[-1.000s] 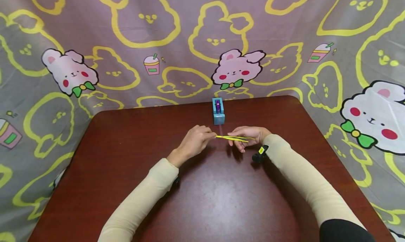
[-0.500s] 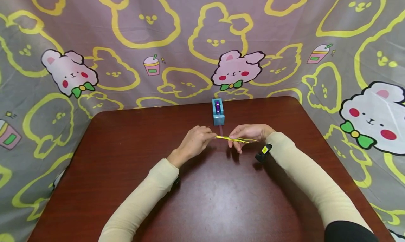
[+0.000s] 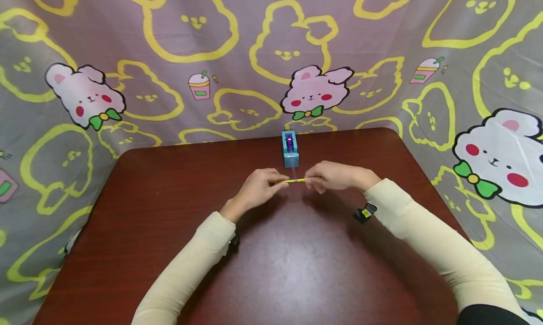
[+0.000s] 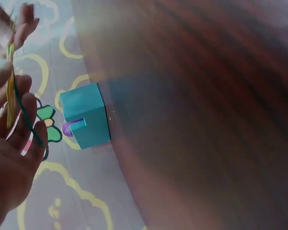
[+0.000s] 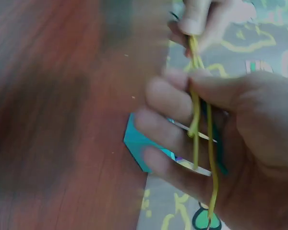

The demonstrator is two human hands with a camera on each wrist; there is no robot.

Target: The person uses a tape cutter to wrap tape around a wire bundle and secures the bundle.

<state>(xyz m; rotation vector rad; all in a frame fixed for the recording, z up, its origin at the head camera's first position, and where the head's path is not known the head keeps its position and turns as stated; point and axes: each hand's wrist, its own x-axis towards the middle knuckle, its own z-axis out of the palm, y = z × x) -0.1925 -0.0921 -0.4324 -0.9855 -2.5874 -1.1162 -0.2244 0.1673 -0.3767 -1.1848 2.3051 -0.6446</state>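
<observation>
Both hands hold a thin bundle of wires [image 3: 297, 180] level above the table, just in front of a blue tape dispenser [image 3: 291, 162]. My left hand [image 3: 259, 188] pinches its left end; my right hand [image 3: 335, 175] pinches it farther right. Loose yellow ends and a dark green one hang across the right palm in the right wrist view [image 5: 196, 110]. A strip of clear tape [image 3: 294, 173] runs from the dispenser down to the bundle; whether it sticks to the wires cannot be told. A purple roll [image 3: 290, 142] sits in the dispenser.
The dark red-brown wooden table [image 3: 169, 249] lies under both arms. A patterned cloth [image 3: 250, 37] hangs behind it and along both sides. Small black devices, one of them at the right wrist [image 3: 365, 213], are strapped on the wrists.
The right hand has turned over, its back now facing up, and hides the loose wire ends that showed before. The bundle has shifted slightly toward the dispenser. The left hand keeps its pinch.
</observation>
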